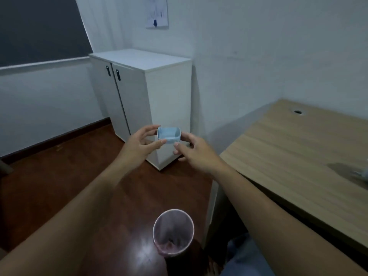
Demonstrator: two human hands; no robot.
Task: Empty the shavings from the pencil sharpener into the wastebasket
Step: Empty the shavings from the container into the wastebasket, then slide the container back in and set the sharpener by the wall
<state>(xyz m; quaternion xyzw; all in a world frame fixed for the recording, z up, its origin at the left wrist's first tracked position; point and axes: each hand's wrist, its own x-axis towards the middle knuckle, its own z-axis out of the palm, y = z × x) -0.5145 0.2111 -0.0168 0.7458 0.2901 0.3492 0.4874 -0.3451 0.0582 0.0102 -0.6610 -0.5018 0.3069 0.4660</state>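
A small light-blue box, the sharpener's shavings tray (168, 134), is held out in front of me at arm's length, its open side turned toward me. My left hand (141, 142) grips its left side with thumb and fingers. My right hand (191, 149) touches its right side and lower corner with the fingertips. Below, close to my legs, a round wastebasket (173, 232) with a pinkish liner stands on the floor. The tray is well above and beyond the basket's opening. Whether shavings are in the tray cannot be seen.
A white two-door cabinet (139, 92) stands against the wall behind my hands. A wooden desk (294, 160) fills the right side, with a blurred object (358, 174) near its right edge. The floor is dark red wood (59, 176).
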